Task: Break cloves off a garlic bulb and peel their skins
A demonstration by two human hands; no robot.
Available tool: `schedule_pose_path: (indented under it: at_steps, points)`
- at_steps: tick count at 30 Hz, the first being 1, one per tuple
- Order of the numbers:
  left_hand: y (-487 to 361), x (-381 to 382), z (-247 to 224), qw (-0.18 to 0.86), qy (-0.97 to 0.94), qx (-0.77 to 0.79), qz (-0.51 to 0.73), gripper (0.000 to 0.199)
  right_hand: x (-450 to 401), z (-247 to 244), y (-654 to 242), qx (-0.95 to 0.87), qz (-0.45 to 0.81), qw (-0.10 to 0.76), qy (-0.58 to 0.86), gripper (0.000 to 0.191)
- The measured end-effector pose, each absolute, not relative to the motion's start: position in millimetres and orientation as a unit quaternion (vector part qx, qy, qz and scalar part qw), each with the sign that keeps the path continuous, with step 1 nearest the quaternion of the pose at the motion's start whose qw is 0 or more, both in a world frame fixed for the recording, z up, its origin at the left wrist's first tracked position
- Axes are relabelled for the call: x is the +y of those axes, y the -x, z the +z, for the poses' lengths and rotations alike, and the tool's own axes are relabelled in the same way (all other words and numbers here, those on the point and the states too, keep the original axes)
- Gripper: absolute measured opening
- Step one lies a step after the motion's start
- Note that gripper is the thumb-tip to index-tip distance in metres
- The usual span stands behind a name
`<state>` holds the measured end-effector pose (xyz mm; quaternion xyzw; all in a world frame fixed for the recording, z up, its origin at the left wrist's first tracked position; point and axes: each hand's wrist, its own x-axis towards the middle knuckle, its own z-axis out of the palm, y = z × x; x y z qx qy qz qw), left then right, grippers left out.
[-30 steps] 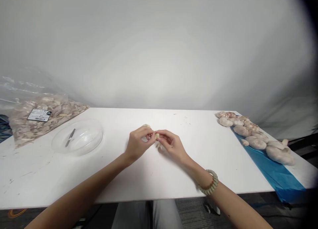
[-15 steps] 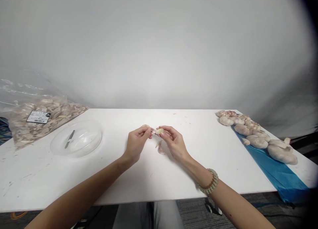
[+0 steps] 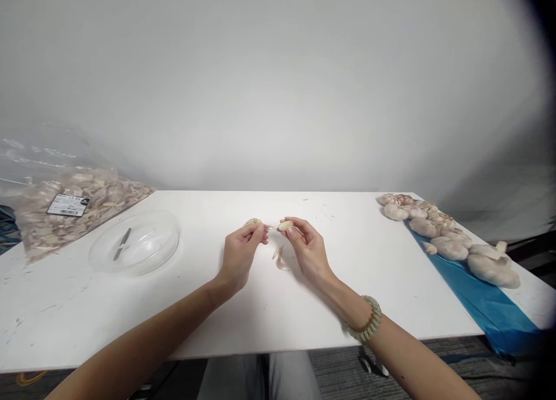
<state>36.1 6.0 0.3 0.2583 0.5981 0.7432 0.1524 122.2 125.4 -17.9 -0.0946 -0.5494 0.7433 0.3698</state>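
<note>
Between its thumb and fingers, my right hand pinches a pale garlic clove. My left hand is closed on a piece of garlic, which shows above its fingers, and a thin bit of skin sticks out from the fingertips. The two hands are a small gap apart, above the middle of the white table. Below and between them, a few curled garlic skins lie on the tabletop.
A clear round bowl at the left holds a small knife. Behind it is a plastic bag of garlic skins. Several garlic bulbs lie on a blue sheet at the right. The white table ends near my legs.
The gap between my hands has widened. My right hand has moved slightly right with the clove, which now shows away from my left fingertips. More of the left hand's garlic is visible.
</note>
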Motion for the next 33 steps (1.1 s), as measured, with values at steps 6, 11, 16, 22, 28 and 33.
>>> schedule_pose_path:
  at_steps: [6, 11, 16, 22, 28, 33]
  points:
    - [-33.3, 1.0, 6.2, 0.069, -0.366, 0.662, 0.650, 0.017, 140.1, -13.3, -124.8, -0.508, 0.769, 0.371, 0.117, 0.028]
    - [-32.9, 4.0, -9.1, -0.028, -0.545, 0.712, 0.442, 0.016, 135.7, -9.6, -127.7, -0.506, 0.808, 0.289, 0.089, 0.029]
    - [-25.1, 4.6, -14.6, -0.043, -0.575, 0.708, 0.408, 0.014, 133.4, -10.2, -128.7, -0.504, 0.829, 0.237, 0.057, 0.026]
    - [-26.0, 1.5, -2.7, -0.180, -0.550, 0.660, 0.478, 0.019, 131.4, -12.3, -128.8, -0.528, 0.823, 0.205, 0.049, 0.023]
    - [-28.3, 0.1, -0.6, -0.255, -0.602, 0.614, 0.442, 0.020, 126.9, -9.6, -130.8, -0.548, 0.813, 0.194, 0.040, 0.020]
    - [-26.7, 0.3, -0.7, -0.276, -0.623, 0.606, 0.410, 0.020, 126.5, -9.3, -131.8, -0.547, 0.814, 0.191, 0.037, 0.018]
